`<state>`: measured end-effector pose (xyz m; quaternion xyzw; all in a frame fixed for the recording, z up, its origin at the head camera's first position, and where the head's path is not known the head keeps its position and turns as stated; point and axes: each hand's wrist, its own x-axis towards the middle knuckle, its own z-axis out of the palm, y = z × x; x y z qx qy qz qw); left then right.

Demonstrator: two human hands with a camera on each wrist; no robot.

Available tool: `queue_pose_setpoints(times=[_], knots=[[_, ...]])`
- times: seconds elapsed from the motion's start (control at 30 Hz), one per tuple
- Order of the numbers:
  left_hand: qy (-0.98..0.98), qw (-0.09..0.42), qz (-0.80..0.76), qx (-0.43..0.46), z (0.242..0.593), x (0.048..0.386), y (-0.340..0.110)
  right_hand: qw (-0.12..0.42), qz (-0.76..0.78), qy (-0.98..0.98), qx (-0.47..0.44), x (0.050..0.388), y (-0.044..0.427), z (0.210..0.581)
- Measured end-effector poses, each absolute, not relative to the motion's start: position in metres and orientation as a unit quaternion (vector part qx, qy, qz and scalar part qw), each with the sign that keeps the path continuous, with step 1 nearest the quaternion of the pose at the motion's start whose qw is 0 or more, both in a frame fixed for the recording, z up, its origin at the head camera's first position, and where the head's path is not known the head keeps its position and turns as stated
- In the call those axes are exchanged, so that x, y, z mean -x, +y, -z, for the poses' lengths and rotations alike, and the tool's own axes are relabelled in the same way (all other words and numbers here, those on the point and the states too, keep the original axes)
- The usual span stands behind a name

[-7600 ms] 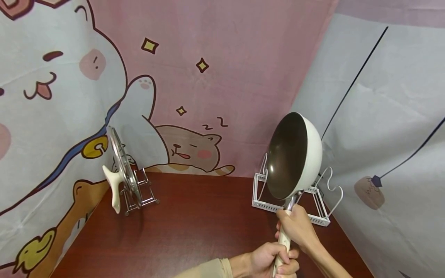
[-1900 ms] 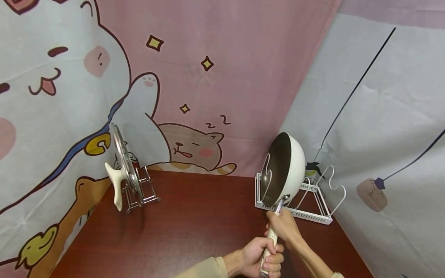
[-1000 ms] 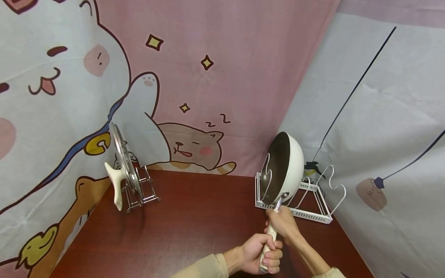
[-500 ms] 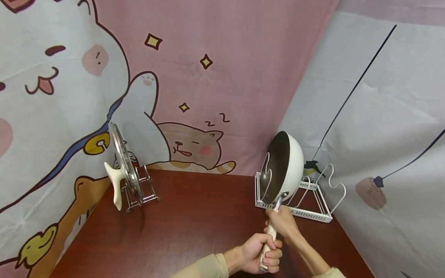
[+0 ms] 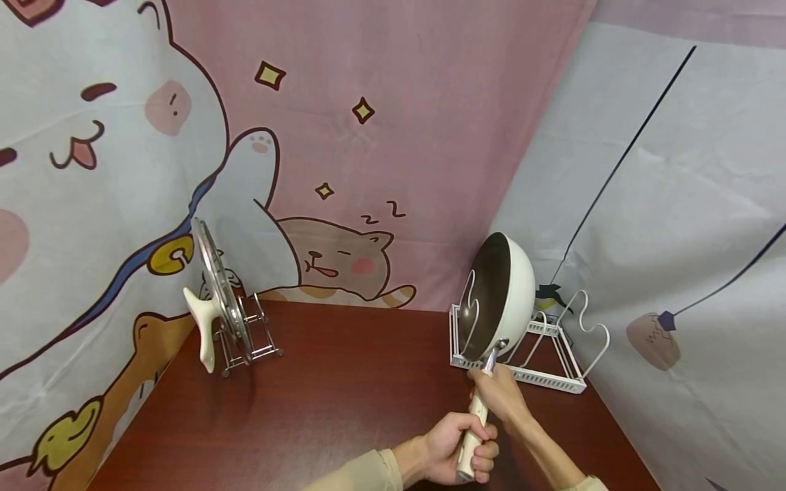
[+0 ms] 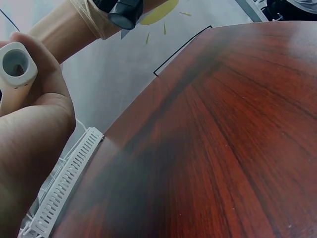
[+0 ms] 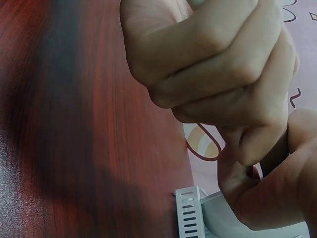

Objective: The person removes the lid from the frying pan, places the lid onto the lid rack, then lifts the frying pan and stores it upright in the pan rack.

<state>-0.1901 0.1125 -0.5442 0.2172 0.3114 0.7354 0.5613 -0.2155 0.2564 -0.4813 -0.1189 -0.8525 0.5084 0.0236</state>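
A wok [image 5: 520, 293], white outside and dark inside, stands tilted on its edge among the wire dividers of a white rack [image 5: 549, 382]. Its long cream handle [image 5: 471, 447] points down toward me. My left hand [image 5: 451, 447] grips the handle near its free end; the hollow handle end [image 6: 17, 67] shows in the left wrist view. Higher up, close to the metal neck, my right hand [image 5: 502, 394] holds the same handle. Both hands crowd the right wrist view, with the rack's slotted edge [image 7: 189, 213] below them. The wok's lowest edge is partly hidden.
On the left, a glass lid [image 5: 224, 293] with a cream handle [image 5: 205, 327] stands upright in a small metal rack [image 5: 267, 334]. The dark red tabletop [image 5: 331, 389] meets a printed cloth [image 5: 417, 136] at the back and sides.
Since the oldest frame, the wok has come down and slightly left, in among the rack's dividers, both hands still gripping the handle. Over the last second it has hardly moved.
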Motion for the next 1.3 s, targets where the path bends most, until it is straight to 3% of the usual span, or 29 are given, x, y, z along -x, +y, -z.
queue_pose_setpoints(times=[1.3], knots=[[0.384, 0.492, -0.748, -0.226, 0.544, 0.187, 0.112, 0.001, -0.553, -0.828, 0.089, 0.195, 0.269, 0.481]])
